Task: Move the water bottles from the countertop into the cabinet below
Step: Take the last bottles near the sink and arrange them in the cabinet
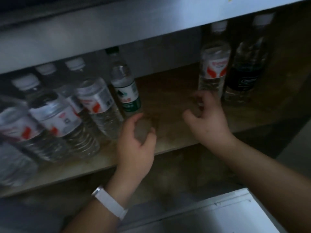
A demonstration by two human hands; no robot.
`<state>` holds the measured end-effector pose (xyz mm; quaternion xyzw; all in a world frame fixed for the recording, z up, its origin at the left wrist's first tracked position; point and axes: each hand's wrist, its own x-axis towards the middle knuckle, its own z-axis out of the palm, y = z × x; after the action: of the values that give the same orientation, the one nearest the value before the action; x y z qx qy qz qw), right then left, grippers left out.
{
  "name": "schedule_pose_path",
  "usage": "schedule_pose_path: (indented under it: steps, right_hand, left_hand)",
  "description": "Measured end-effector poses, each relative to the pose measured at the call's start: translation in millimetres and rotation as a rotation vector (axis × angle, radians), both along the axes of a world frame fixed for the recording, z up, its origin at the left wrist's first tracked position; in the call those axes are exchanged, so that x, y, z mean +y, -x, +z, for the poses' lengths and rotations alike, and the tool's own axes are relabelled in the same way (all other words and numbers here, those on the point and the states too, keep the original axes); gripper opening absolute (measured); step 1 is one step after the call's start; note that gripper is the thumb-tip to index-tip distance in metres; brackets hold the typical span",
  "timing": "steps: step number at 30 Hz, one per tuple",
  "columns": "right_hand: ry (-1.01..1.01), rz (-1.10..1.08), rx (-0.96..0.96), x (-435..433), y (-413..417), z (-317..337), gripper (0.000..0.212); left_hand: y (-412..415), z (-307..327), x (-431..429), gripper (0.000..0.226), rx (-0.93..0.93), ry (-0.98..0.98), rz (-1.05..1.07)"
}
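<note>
A green-labelled water bottle (pixel 127 91) leans on the wooden cabinet shelf (pixel 168 98), and my left hand (pixel 136 145) grips its clear bottom end. To the right stands a red-labelled bottle (pixel 213 69). My right hand (pixel 208 118) is just below its base, with fingers loosely curled near the bottle's foot and the thumb away from it. A dark-labelled bottle (pixel 244 76) stands beside it at the far right. Several red-labelled bottles (pixel 96 101) fill the shelf's left part, blurred.
The grey countertop edge (pixel 117 31) overhangs the shelf. Bare shelf lies between the green-labelled bottle and the right pair. A white cabinet door or panel (pixel 227 214) sits at the lower right. A white band is on my left wrist.
</note>
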<state>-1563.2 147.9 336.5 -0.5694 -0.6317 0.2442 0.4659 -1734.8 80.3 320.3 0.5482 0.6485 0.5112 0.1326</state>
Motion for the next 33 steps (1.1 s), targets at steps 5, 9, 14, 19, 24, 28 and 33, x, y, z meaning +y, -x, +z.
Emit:
schedule_pose_path:
  steps: [5,9,14,19,24,28,33]
  right_hand:
    - [0.074,0.195,-0.003,14.2,56.3,6.4,0.057]
    - [0.11,0.26,-0.039,28.8,94.9,8.7,0.062]
    - [0.138,0.321,-0.012,47.5,127.8,5.6,0.067]
    - [0.151,0.321,0.052,53.6,146.9,-1.4,0.093]
    - [0.183,0.284,0.074,53.5,150.8,1.7,0.085]
    - [0.161,0.245,0.048,55.3,145.9,3.1,0.076]
    - [0.116,0.172,0.04,51.8,120.0,-2.6,0.064]
  left_hand:
    - [37.4,-1.1,-14.6,0.068,0.011,-0.04,0.218]
    - [40.4,-1.6,-12.0,0.089,-0.009,-0.025,0.26]
    - [49.3,-7.2,9.2,0.088,-0.135,-0.102,0.219]
    - [54.6,-6.6,30.2,0.088,-0.246,-0.148,0.239]
    - [55.5,-7.5,36.9,0.082,-0.222,-0.117,0.328]
    - [59.9,-2.7,42.1,0.082,-0.12,-0.022,0.362]
    - [59.5,7.4,37.8,0.071,-0.147,-0.004,0.33]
